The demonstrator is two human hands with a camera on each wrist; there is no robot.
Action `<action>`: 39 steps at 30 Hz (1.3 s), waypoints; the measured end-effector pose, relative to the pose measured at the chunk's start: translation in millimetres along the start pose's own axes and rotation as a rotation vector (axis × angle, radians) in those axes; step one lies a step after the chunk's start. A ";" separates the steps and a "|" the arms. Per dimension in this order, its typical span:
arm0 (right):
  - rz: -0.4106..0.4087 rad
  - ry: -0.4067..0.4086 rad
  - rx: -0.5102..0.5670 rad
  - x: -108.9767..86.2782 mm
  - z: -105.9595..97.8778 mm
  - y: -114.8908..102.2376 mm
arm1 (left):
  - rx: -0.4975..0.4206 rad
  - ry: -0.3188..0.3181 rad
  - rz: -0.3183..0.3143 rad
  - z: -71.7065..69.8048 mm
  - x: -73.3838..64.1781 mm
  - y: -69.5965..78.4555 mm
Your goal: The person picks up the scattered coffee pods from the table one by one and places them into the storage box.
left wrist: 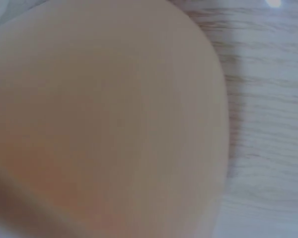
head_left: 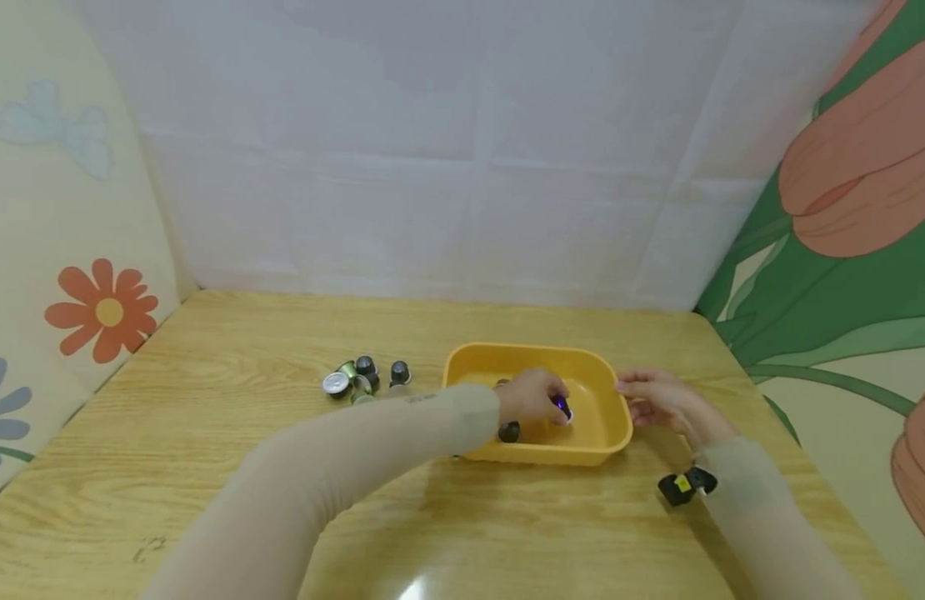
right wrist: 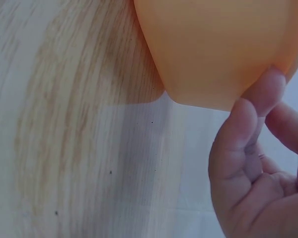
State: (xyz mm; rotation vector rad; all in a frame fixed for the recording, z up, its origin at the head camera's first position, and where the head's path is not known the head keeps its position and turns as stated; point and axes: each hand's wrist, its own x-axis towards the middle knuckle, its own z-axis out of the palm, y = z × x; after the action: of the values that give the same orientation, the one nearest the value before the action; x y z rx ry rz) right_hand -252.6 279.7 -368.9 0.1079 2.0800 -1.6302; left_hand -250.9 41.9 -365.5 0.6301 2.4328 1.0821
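Observation:
My left hand [head_left: 533,396] reaches into a yellow plastic bin [head_left: 537,454] and pinches a small dark coffee capsule [head_left: 561,406] with a purple glint, low over its floor. Beside that hand, another dark capsule [head_left: 509,432] lies in the bin, and one more is partly hidden behind the hand. At the bin's right end, my right hand [head_left: 668,404] touches the rim. In the right wrist view, its loosely bent fingers [right wrist: 238,129] rest against the outer wall of the bin [right wrist: 218,49]. The left wrist view is mostly filled by blurred skin or sleeve.
Left of the bin, several coffee capsules lie in a loose group, among them a silver-lidded one [head_left: 336,384], a green one [head_left: 362,387] and a dark one [head_left: 400,372]. A wooden table [head_left: 230,417] carries everything, with a white backdrop [head_left: 432,208] behind it.

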 end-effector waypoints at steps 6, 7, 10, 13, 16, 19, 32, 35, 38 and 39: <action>-0.001 -0.001 -0.005 -0.4 1.3 -1.4 | -0.042 -0.014 0.018 -5.9 -7.0 4.1; 0.001 0.000 -0.004 -0.7 1.4 -1.6 | -0.051 -0.011 0.023 -6.4 -7.7 4.3; 0.004 0.001 -0.005 -1.0 1.4 -1.8 | -0.064 -0.003 0.034 -8.2 -10.3 3.9; 0.006 0.000 -0.009 -1.2 1.1 -2.2 | -0.087 -0.001 0.043 -10.9 -14.0 2.4; 0.007 0.001 -0.018 -1.1 0.7 -2.1 | -0.119 -0.001 0.053 -14.1 -19.3 2.4; 0.008 0.002 -0.019 -1.3 1.0 -2.2 | -0.150 0.000 0.056 -17.5 -26.1 4.6; 0.016 0.003 -0.011 -3.8 2.1 -2.8 | -0.192 0.016 0.075 -28.6 -53.1 4.1; 0.015 0.000 -0.005 -3.8 2.2 -2.9 | -0.175 0.028 0.089 -32.8 -59.1 4.7; 0.015 -0.004 -0.004 -3.1 1.9 -2.6 | -0.153 0.040 0.098 -36.4 -65.6 5.4; 0.016 -0.005 -0.005 -2.9 1.9 -2.5 | -0.148 0.043 0.099 -37.3 -67.6 5.2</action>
State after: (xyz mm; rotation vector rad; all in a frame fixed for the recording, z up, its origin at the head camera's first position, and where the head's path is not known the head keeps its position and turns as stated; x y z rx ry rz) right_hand -250.4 277.9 -365.7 0.1184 2.0743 -1.6142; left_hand -214.0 -13.9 -326.4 0.6916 2.3517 1.3139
